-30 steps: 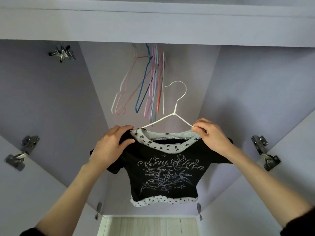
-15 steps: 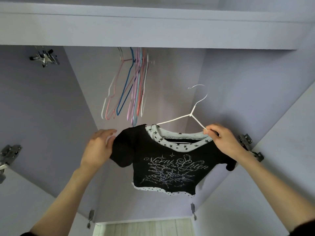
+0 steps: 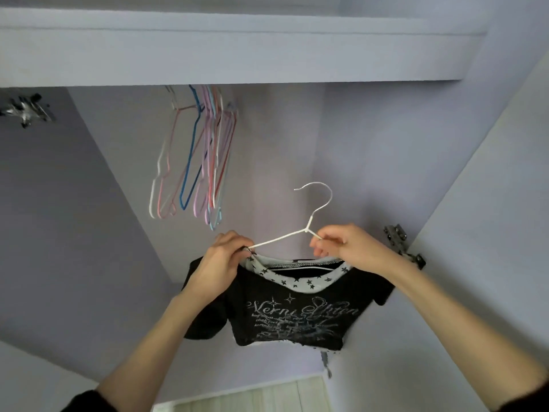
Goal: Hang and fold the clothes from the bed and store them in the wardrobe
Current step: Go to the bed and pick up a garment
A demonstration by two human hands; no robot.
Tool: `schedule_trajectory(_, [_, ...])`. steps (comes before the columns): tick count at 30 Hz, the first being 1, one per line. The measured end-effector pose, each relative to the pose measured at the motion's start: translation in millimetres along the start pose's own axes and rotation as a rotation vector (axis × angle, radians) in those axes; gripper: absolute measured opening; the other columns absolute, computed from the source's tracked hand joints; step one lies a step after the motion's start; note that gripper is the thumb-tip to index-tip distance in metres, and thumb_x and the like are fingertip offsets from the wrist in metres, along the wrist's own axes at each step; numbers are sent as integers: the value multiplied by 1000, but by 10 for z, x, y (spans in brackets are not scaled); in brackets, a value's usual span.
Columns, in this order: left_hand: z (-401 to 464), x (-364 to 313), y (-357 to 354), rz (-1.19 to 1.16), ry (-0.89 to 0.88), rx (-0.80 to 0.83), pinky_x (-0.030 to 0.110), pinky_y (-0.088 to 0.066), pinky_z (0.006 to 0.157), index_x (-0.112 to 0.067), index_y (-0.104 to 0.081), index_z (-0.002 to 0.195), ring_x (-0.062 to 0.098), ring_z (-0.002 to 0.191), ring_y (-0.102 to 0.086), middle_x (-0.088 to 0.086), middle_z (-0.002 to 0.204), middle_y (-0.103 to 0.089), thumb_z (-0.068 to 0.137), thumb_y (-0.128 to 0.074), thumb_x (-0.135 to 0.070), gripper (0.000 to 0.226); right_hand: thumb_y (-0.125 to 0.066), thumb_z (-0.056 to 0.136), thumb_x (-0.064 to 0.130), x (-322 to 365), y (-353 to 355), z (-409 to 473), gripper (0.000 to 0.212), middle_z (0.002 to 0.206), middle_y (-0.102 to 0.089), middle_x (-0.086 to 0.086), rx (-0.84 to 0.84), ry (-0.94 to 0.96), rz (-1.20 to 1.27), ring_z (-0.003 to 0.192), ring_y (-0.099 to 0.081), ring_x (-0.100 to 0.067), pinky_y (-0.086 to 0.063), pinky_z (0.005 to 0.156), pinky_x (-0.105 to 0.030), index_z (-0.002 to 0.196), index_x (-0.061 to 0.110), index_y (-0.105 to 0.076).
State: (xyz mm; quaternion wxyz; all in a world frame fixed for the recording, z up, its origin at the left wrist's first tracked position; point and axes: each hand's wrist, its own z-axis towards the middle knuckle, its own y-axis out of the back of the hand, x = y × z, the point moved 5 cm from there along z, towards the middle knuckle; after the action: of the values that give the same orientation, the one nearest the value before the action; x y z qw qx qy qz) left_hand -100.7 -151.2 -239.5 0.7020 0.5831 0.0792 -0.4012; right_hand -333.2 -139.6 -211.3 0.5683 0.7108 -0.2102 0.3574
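Note:
A black printed T-shirt with a star-patterned grey collar hangs on a white wire hanger inside the open wardrobe. My left hand grips the shirt's left shoulder and the hanger's left arm. My right hand pinches the hanger's right arm just below its neck. The hanger's hook is free in the air, below and to the right of the rail area. The rail itself is hidden behind the shelf edge.
Several empty coloured wire hangers hang at the upper left inside the wardrobe. A wide shelf front runs across the top. Door hinges sit on the right panel, and another hinge on the left.
My left hand has moved right onto the shirt's left shoulder and the hanger arm. My right hand has shifted inward toward the hanger's neck. The hanger hook now stands more upright.

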Motion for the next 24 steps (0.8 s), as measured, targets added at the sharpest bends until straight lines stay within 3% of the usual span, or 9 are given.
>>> schedule_trajectory(3, [67, 9, -6, 5, -2, -25, 32, -39, 82, -3, -67, 94, 28, 88, -51, -1, 88, -54, 90, -55, 2, 13, -48, 97, 9, -20, -47, 14, 19, 70, -63, 5, 162, -77, 291, 62, -58, -6, -47, 62, -17, 87, 9, -63])
schedule_trajectory(7, [121, -42, -10, 87, 12, -53, 41, -44, 89, -5, -65, 112, 28, 97, -55, 9, 102, -60, 91, -56, -1, 24, -47, 96, 5, -235, -51, 112, 19, 67, -63, 2, 152, -200, 551, 57, -58, -9, -46, 54, -17, 86, 8, -63])
schedule_trajectory(11, [174, -231, 90, 129, -92, -86, 37, -42, 98, -3, -60, 121, 29, 108, -54, 14, 114, -57, 90, -54, 3, 32, -44, 94, -4, -482, -43, 174, 21, 70, -67, -2, 176, -357, 758, 66, -66, -14, -52, 59, -20, 93, 4, -63])
schedule_trajectory(14, [264, -454, 266, 192, -209, -159, 42, -48, 91, -3, -62, 117, 31, 107, -56, 14, 113, -58, 87, -54, 8, 32, -43, 87, -15, -509, -39, 236, 26, 77, -68, -8, 190, -368, 956, 73, -70, -21, -56, 62, -25, 97, 0, -61])
schedule_trajectory(17, [379, -701, 452, 306, -334, -258, 48, -49, 88, -2, -63, 114, 35, 111, -54, 17, 116, -58, 80, -56, 15, 38, -51, 77, -11, -424, 27, 350, 26, 79, -70, -12, 193, -324, 1145, 77, -71, -28, -58, 65, -33, 100, 1, -59])
schedule_trajectory(21, [561, -1028, 758, 529, -515, -495, 52, -31, 109, -11, -49, 128, 37, 134, -31, 18, 137, -42, 80, -44, 6, 51, -43, 92, -9, -337, 236, 588, 29, 88, -72, -15, 95, -257, 1217, 85, -71, -31, -58, 65, -36, 114, 6, -55])
schedule_trajectory(24, [736, -1200, 967, 687, -515, -656, 53, -8, 116, -15, -34, 140, 40, 140, -12, 14, 149, -23, 78, -49, 7, 68, -38, 97, -5, -335, 392, 759, 32, 96, -72, -13, -1, -192, 1204, 88, -71, -29, -58, 63, -33, 115, 14, -56])
